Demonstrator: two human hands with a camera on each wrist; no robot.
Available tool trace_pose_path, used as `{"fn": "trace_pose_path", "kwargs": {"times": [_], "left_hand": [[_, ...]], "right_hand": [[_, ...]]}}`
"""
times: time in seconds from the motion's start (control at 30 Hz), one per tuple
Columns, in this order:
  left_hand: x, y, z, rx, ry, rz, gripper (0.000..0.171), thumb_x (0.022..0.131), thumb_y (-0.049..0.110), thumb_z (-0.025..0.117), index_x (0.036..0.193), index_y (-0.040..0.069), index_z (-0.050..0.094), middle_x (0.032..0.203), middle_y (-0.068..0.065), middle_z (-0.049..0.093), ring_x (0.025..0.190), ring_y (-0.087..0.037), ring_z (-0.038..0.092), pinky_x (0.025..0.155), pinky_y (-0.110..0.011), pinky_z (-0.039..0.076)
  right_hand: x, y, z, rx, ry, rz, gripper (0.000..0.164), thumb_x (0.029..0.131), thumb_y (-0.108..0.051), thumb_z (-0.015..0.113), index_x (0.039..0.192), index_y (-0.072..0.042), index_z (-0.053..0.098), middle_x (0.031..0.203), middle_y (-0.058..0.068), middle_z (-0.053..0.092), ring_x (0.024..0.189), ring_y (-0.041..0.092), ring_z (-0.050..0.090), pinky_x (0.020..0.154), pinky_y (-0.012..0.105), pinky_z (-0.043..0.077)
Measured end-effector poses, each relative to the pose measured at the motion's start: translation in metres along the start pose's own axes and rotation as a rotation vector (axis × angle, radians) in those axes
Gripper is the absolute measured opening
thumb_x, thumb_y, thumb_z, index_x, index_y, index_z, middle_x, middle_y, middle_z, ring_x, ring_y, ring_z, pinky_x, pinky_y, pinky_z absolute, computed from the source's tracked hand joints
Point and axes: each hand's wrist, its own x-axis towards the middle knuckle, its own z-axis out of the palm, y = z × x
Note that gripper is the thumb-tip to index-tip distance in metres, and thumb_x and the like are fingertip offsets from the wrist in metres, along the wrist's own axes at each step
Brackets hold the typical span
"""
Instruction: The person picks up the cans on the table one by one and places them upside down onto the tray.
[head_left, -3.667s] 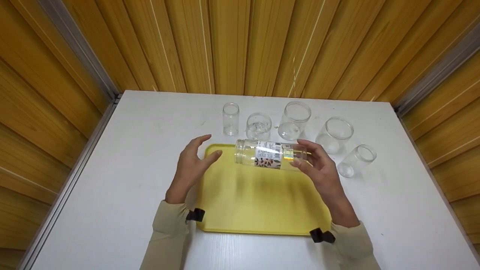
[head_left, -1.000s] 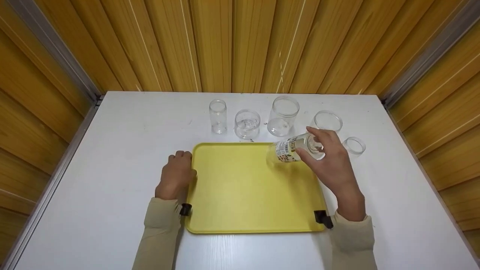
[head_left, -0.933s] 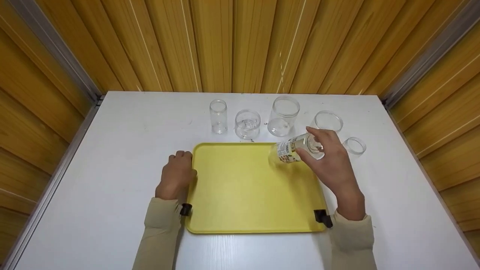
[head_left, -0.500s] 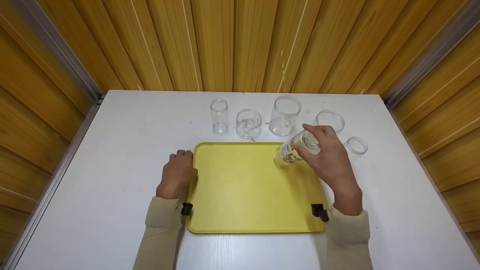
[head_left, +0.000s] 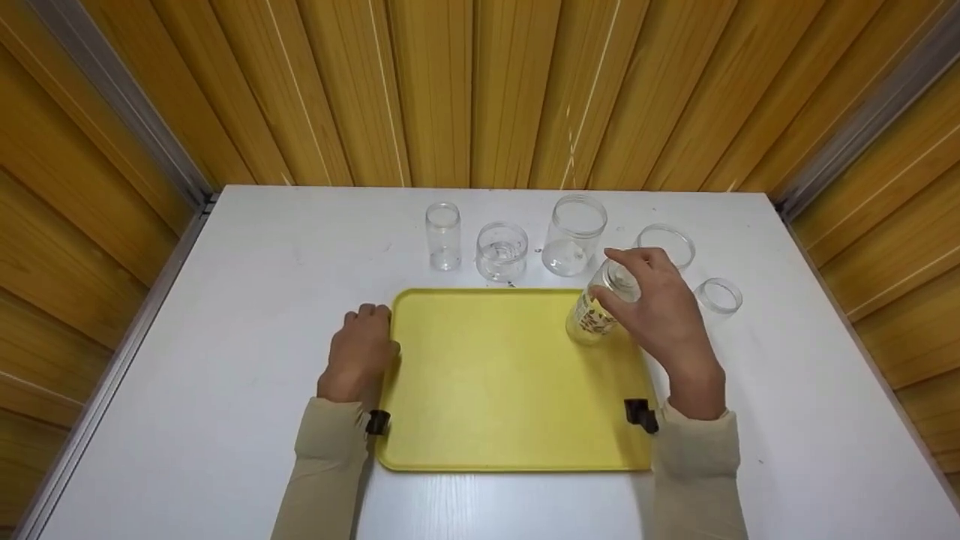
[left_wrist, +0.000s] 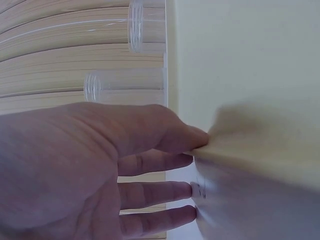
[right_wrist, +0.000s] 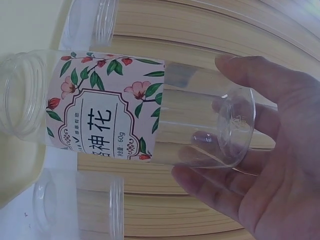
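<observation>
1. Head view: the right hand (head_left: 664,315) has its grip curled round the base end of a clear jar (head_left: 592,315), which leans mouth down over the tray (head_left: 510,390), between 1 and 2 o'clock. Whether its mouth rests flat there, I cannot tell.
2. Just now the jar has swung from a slant, mouth toward 8 o'clock, to nearly upright; setting it down looks almost finished.
3. The left hand (head_left: 364,349) has its grip pinching the tray's edge between 9 and 10 o'clock, seemingly to steady it.
4. In the earliest frame the jar lay level above the tray, mouth toward 9 o'clock, and the left hand was in the air, holding nothing. Five other jars (head_left: 502,262) stand as before on the table (head_left: 247,315), from 11 to 2 o'clock.
</observation>
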Motion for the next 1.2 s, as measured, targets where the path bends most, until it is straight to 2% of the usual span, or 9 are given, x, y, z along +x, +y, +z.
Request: {"fn": "trace_pose_path", "kwargs": {"times": [0.27, 0.5, 0.73, 1.2], "left_hand": [[0.0028, 0.0001, 0.0004, -0.011, -0.006, -0.011, 0.035, 0.1, 0.006, 0.06, 0.13, -0.011, 0.059, 0.136, -0.03, 0.057, 0.118, -0.048, 0.055, 0.093, -0.061, 0.051], [0.0036, -0.0016, 0.0005, -0.01, -0.022, -0.016, 0.039, 0.1, 0.006, 0.061, 0.134, -0.012, 0.057, 0.14, -0.032, 0.054, 0.122, -0.049, 0.054, 0.093, -0.061, 0.052], [0.0038, -0.0018, -0.0007, -0.043, -0.049, -0.028, 0.043, 0.097, 0.004, 0.058, 0.137, -0.012, 0.055, 0.144, -0.032, 0.051, 0.127, -0.051, 0.05, 0.094, -0.062, 0.051], [0.0037, -0.0027, -0.0002, -0.041, -0.011, -0.008, 0.037, 0.097, 0.003, 0.059, 0.131, -0.011, 0.06, 0.135, -0.03, 0.056, 0.119, -0.05, 0.054, 0.09, -0.062, 0.052]], "right_hand": [[0.007, 0.0008, 0.0024, 0.01, -0.024, 0.016, 0.056, 0.096, -0.021, 0.081, 0.146, -0.004, 0.062, 0.138, 0.022, 0.055, 0.129, 0.042, 0.055, 0.101, 0.06, 0.048], [0.009, 0.0026, 0.0066, 0.044, -0.07, 0.038, 0.069, 0.095, -0.019, 0.082, 0.153, 0.001, 0.05, 0.148, 0.026, 0.047, 0.136, 0.044, 0.051, 0.111, 0.06, 0.041], [0.0064, 0.0047, 0.007, 0.066, -0.065, 0.03, 0.067, 0.094, -0.016, 0.083, 0.15, 0.002, 0.052, 0.147, 0.025, 0.048, 0.137, 0.043, 0.05, 0.112, 0.059, 0.04], [0.0065, 0.0074, 0.0051, 0.087, -0.109, 0.045, 0.07, 0.099, -0.025, 0.077, 0.156, 0.001, 0.046, 0.155, 0.025, 0.042, 0.145, 0.045, 0.042, 0.117, 0.063, 0.034]]}}
